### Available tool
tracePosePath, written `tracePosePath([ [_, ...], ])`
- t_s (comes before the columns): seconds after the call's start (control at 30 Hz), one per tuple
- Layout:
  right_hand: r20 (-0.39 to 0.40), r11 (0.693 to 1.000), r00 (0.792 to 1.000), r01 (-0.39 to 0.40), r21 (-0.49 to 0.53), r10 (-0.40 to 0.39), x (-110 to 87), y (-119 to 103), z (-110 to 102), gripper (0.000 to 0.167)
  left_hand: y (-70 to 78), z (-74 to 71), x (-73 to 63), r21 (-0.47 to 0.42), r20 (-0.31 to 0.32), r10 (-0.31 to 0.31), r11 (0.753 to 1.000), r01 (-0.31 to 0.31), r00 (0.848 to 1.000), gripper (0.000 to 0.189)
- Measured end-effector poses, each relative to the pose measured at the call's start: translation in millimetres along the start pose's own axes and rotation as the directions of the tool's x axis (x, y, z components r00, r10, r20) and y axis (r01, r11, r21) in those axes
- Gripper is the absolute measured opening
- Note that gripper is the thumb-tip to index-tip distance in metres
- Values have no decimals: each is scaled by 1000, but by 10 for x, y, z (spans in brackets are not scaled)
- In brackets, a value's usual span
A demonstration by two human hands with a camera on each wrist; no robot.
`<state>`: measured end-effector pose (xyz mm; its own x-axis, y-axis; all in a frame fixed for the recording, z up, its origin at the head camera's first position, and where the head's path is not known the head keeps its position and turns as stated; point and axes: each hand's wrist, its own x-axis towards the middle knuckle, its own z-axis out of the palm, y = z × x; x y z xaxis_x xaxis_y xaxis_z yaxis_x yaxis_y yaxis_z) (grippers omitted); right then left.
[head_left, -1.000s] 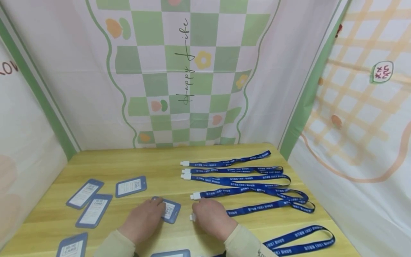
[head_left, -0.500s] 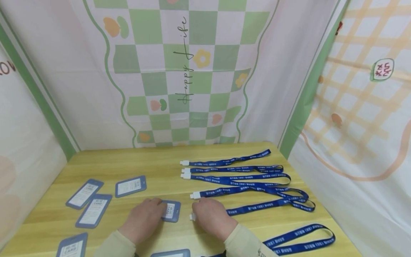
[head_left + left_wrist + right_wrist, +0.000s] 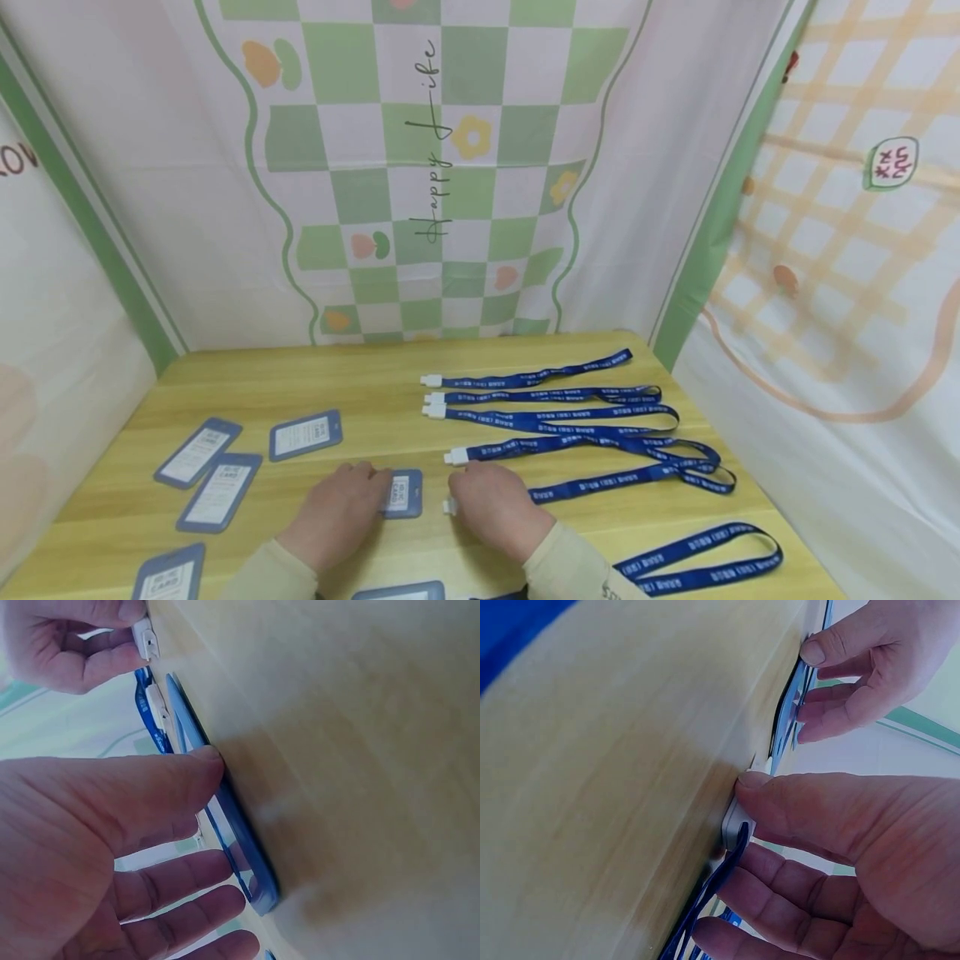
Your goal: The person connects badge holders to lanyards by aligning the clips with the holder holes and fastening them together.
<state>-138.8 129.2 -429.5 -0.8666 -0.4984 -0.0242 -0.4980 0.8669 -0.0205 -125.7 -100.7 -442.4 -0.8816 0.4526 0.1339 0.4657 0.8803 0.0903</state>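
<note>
My left hand grips a blue-framed card holder by its edges, thumb on the near side and fingers along the far one. It lies low over the table with its slotted end pointing right. Facing it, my right hand pinches the white plastic clip of a blue lanyard between thumb and fingers. A short gap separates the clip's tip from the card holder in the head view. The lanyard's strap runs off to the right across the tabletop.
Several more card holders lie on the left and at the front edge of the wooden table. Further blue lanyards are laid in rows on the right, clips facing left, some loops overlapping. Patterned curtains enclose the table.
The card holder in my left hand has turned from a slant to nearly square with the table. My right hand keeps its place on the lanyard clip.
</note>
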Motion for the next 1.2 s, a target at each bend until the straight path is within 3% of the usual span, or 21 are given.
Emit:
tracePosePath([
  [0.2, -2, 1000, 1000, -3, 3, 3, -3, 0, -3, 4, 1, -2, -6, -3, -5, 9, 1000, -9, 1000, 29],
  [0.37, -8, 1000, 1000, 3, -10, -3, -7, 3, 4, 4, -1, -5, -6, -7, 13, 5, 1000, -4, 1000, 40],
  [0.7, -10, 1000, 1000, 1, -10, -1, -13, -7, 5, 4, 10, -11, -12, -31, 21, -19, 999, 20, 1000, 35],
  [1.2, -31, 1000, 999, 11, -16, -11, -12, -6, 11, 5, -4, 54, -35, 16, -38, 25, 1000, -25, 999, 31],
])
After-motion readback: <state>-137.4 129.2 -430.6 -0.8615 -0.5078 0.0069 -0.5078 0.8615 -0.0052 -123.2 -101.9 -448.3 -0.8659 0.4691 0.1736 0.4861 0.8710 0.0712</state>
